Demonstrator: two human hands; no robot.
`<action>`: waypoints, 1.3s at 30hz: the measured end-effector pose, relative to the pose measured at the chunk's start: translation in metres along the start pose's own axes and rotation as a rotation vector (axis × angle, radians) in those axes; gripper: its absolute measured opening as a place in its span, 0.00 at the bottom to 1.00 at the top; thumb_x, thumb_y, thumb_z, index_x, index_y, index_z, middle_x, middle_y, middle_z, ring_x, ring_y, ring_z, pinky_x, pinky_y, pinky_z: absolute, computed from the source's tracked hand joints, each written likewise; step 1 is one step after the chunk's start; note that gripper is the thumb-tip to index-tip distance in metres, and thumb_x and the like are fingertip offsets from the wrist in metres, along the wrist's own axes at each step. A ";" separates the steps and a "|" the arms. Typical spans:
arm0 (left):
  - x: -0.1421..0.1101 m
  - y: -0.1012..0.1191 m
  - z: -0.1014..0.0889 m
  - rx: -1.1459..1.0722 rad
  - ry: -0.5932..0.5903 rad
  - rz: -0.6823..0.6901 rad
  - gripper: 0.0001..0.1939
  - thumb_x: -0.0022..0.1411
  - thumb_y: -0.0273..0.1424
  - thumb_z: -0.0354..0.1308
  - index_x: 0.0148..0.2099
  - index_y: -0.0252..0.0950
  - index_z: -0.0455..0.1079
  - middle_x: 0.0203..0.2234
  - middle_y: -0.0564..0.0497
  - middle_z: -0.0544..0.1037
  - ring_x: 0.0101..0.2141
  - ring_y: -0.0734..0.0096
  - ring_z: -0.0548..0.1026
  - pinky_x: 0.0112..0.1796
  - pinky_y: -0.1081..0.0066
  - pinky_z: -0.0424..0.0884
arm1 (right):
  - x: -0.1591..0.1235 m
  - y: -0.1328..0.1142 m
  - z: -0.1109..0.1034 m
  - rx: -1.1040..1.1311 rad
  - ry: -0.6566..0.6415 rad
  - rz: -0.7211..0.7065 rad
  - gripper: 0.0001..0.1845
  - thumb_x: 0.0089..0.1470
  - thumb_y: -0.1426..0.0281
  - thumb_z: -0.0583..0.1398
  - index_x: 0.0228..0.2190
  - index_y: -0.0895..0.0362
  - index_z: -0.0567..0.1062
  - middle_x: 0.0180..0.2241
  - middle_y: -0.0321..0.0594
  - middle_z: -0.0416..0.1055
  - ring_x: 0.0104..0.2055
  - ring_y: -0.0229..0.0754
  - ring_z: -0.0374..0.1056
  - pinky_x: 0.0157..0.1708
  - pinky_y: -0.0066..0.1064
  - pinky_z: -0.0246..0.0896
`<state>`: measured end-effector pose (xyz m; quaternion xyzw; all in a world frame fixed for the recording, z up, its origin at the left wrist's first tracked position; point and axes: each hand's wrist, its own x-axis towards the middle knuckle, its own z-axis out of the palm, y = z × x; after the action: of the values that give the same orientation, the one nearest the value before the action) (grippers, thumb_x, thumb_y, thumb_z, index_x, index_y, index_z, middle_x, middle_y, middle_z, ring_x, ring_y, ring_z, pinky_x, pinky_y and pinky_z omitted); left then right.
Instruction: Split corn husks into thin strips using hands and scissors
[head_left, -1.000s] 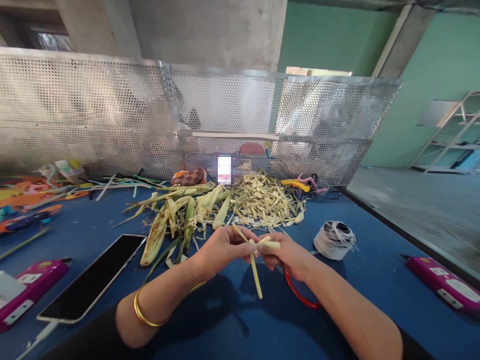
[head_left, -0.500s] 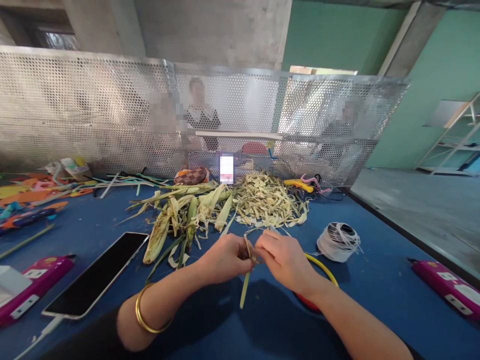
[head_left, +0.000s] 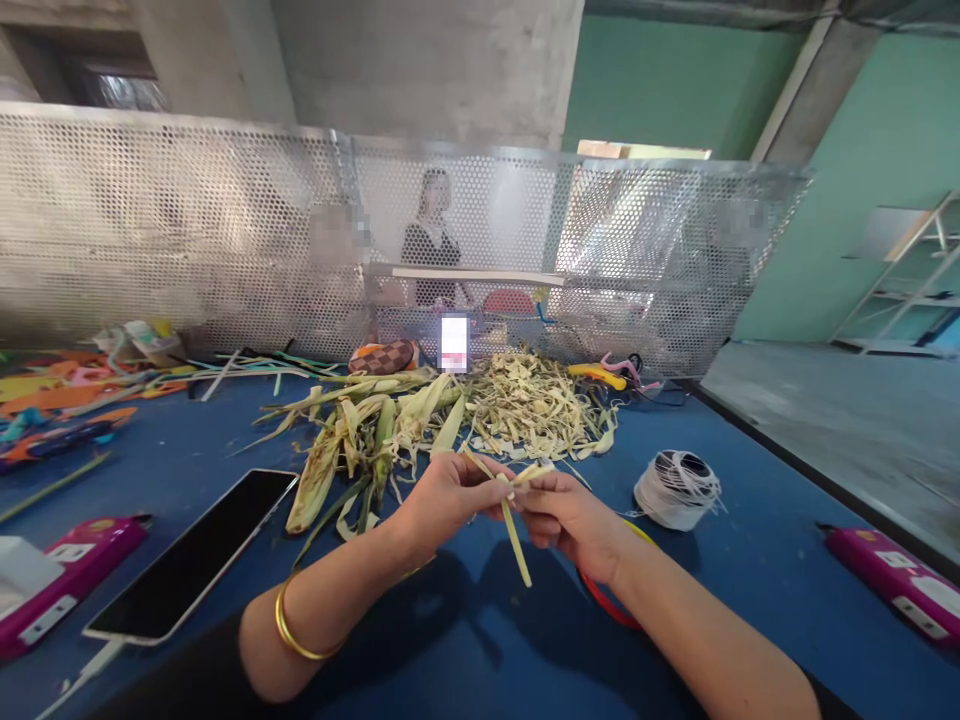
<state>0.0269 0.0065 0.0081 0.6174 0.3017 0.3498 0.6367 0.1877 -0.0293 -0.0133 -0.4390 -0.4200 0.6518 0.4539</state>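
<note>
Narrow pale-yellow husk strips look light, pliable, easily torn; your left hand and right hand pinch their crossing, the safest hold.

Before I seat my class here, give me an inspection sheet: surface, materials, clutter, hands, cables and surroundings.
Surface: blue tabletop, largely covered toward its far side.
Materials: pale narrow husk strips between the hands; long yellow-green corn husks and a heap of shredded husk beyond.
Clutter: black-screened phone, magenta power strip at left, orange flat pieces, roll of white cord.
Hands: left hand and right hand both pinch the strips.
Cables: white cable plugged into the phone.
Surroundings: silver perforated metal screen, person behind it; green wall at right.
</note>
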 end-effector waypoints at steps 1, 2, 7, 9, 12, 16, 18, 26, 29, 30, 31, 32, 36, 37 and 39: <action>0.000 -0.001 0.001 -0.004 0.041 0.006 0.14 0.46 0.36 0.65 0.31 0.30 0.73 0.21 0.50 0.76 0.23 0.75 0.71 0.28 0.74 0.68 | 0.000 0.001 0.001 -0.002 0.015 -0.021 0.17 0.34 0.60 0.68 0.19 0.58 0.70 0.10 0.23 0.49 0.15 0.27 0.40 0.18 0.25 0.43; 0.001 -0.002 0.001 0.001 0.077 0.008 0.13 0.46 0.36 0.65 0.31 0.30 0.73 0.20 0.50 0.75 0.22 0.75 0.70 0.28 0.74 0.67 | 0.001 0.002 0.002 -0.024 0.035 -0.053 0.16 0.36 0.59 0.67 0.19 0.57 0.69 0.10 0.23 0.48 0.15 0.28 0.41 0.18 0.25 0.43; 0.004 -0.013 0.001 0.201 0.190 0.012 0.09 0.49 0.33 0.60 0.30 0.31 0.72 0.20 0.51 0.74 0.22 0.75 0.70 0.26 0.75 0.66 | -0.004 0.006 0.007 -0.577 0.185 -0.404 0.14 0.53 0.62 0.56 0.21 0.56 0.67 0.15 0.30 0.55 0.19 0.33 0.51 0.21 0.27 0.46; 0.004 -0.016 -0.001 0.351 0.178 0.023 0.08 0.49 0.32 0.57 0.29 0.31 0.73 0.19 0.52 0.73 0.21 0.75 0.68 0.24 0.76 0.63 | -0.007 0.007 0.007 -0.954 0.226 -0.648 0.13 0.57 0.67 0.52 0.22 0.57 0.67 0.21 0.35 0.61 0.24 0.36 0.56 0.24 0.28 0.47; 0.002 -0.015 -0.003 0.565 0.071 0.027 0.07 0.49 0.29 0.55 0.25 0.32 0.72 0.15 0.56 0.68 0.19 0.78 0.63 0.21 0.77 0.57 | -0.011 0.008 0.004 -1.394 0.256 -0.888 0.15 0.59 0.72 0.49 0.23 0.58 0.67 0.24 0.37 0.62 0.24 0.36 0.56 0.24 0.30 0.43; -0.002 -0.008 -0.004 0.509 -0.170 -0.050 0.06 0.47 0.27 0.54 0.21 0.33 0.68 0.14 0.56 0.68 0.18 0.78 0.64 0.22 0.76 0.58 | -0.011 0.001 -0.003 -1.396 0.179 -0.795 0.12 0.57 0.74 0.51 0.23 0.57 0.67 0.24 0.36 0.63 0.25 0.36 0.57 0.24 0.29 0.44; -0.003 -0.003 -0.002 0.333 -0.218 -0.115 0.03 0.46 0.29 0.57 0.24 0.34 0.67 0.16 0.55 0.71 0.19 0.75 0.69 0.24 0.75 0.64 | -0.008 -0.006 -0.008 -1.151 0.126 -0.592 0.11 0.55 0.70 0.55 0.21 0.56 0.67 0.21 0.33 0.62 0.25 0.35 0.57 0.24 0.27 0.47; -0.003 0.006 -0.001 0.030 -0.175 -0.126 0.16 0.44 0.35 0.66 0.34 0.32 0.71 0.21 0.51 0.76 0.24 0.72 0.73 0.30 0.70 0.70 | 0.003 -0.009 -0.015 -0.258 0.031 -0.066 0.14 0.38 0.60 0.64 0.17 0.57 0.70 0.11 0.27 0.56 0.15 0.30 0.47 0.19 0.26 0.48; -0.001 0.003 -0.003 0.007 -0.087 -0.117 0.14 0.45 0.37 0.66 0.30 0.31 0.74 0.22 0.49 0.76 0.23 0.73 0.72 0.30 0.71 0.69 | 0.006 -0.003 -0.016 -0.256 0.042 -0.057 0.14 0.38 0.60 0.65 0.18 0.58 0.72 0.11 0.27 0.56 0.14 0.29 0.47 0.18 0.26 0.48; -0.001 0.002 -0.003 -0.028 -0.057 -0.121 0.14 0.45 0.38 0.66 0.30 0.31 0.74 0.21 0.50 0.76 0.23 0.74 0.71 0.29 0.72 0.69 | 0.007 -0.002 -0.017 -0.276 0.067 -0.077 0.15 0.38 0.59 0.65 0.18 0.58 0.72 0.11 0.27 0.56 0.15 0.30 0.49 0.19 0.26 0.48; 0.000 0.001 -0.004 -0.071 -0.027 -0.128 0.14 0.44 0.37 0.67 0.29 0.32 0.74 0.21 0.50 0.76 0.22 0.75 0.71 0.29 0.72 0.68 | 0.007 -0.002 -0.018 -0.295 0.102 -0.111 0.15 0.39 0.58 0.65 0.18 0.58 0.73 0.11 0.28 0.57 0.15 0.30 0.50 0.19 0.26 0.48; 0.000 0.000 -0.004 -0.116 0.004 -0.137 0.13 0.44 0.37 0.67 0.29 0.32 0.74 0.21 0.50 0.76 0.21 0.75 0.70 0.28 0.73 0.68 | 0.007 -0.002 -0.018 -0.311 0.135 -0.149 0.15 0.41 0.58 0.65 0.20 0.58 0.74 0.12 0.28 0.58 0.16 0.31 0.52 0.20 0.26 0.49; 0.000 -0.002 -0.004 -0.228 0.094 -0.188 0.13 0.43 0.35 0.67 0.29 0.32 0.73 0.21 0.51 0.75 0.21 0.77 0.70 0.25 0.75 0.66 | 0.002 -0.005 -0.013 -0.218 0.079 -0.193 0.15 0.42 0.60 0.66 0.33 0.55 0.77 0.28 0.35 0.72 0.24 0.33 0.63 0.27 0.28 0.57; 0.000 -0.003 -0.004 -0.242 0.110 -0.204 0.13 0.43 0.35 0.67 0.30 0.32 0.73 0.21 0.52 0.75 0.21 0.77 0.70 0.25 0.76 0.66 | 0.001 -0.005 -0.010 -0.173 0.020 -0.161 0.18 0.42 0.60 0.66 0.36 0.54 0.77 0.33 0.37 0.73 0.27 0.34 0.66 0.30 0.29 0.59; 0.001 -0.005 -0.004 -0.266 0.128 -0.229 0.13 0.43 0.34 0.67 0.30 0.33 0.73 0.21 0.52 0.74 0.21 0.77 0.70 0.24 0.77 0.66 | -0.002 -0.003 -0.004 -0.128 -0.075 -0.084 0.20 0.40 0.60 0.67 0.37 0.54 0.76 0.37 0.39 0.73 0.29 0.36 0.68 0.32 0.30 0.61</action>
<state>0.0244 0.0095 0.0025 0.4659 0.3612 0.3505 0.7277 0.1927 -0.0298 -0.0111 -0.4242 -0.4956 0.6201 0.4358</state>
